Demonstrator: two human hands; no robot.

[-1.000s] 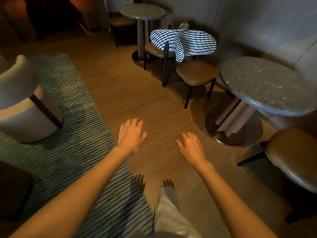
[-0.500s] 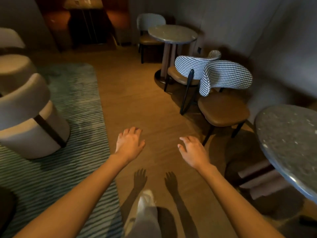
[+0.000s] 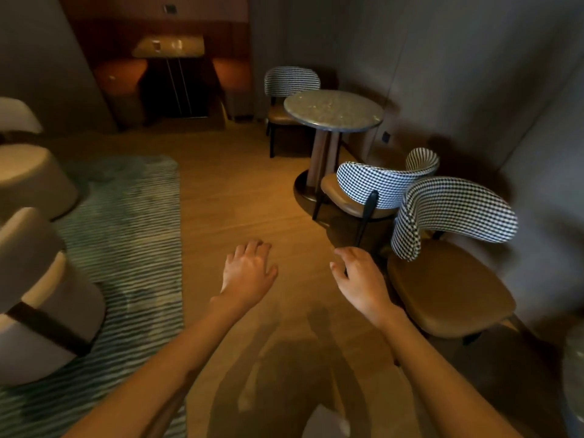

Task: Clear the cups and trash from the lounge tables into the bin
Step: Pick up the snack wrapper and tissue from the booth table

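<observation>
Hands empty, fingers loose: left hand (image 3: 249,273), right hand (image 3: 360,279); round table (image 3: 333,110) well ahead.

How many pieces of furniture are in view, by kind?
Houndstooth-backed chairs: 3
Round stone-topped tables: 2, one by the chairs and an edge at the lower right
Cream armchairs: 2
Far lit table: 1
Total: 8

A round bench (image 3: 333,110) stands upper centre, one chair (image 3: 292,90) behind it, two chairs (image 3: 442,248) at right; a rug (image 3: 126,216) lies at left.
</observation>
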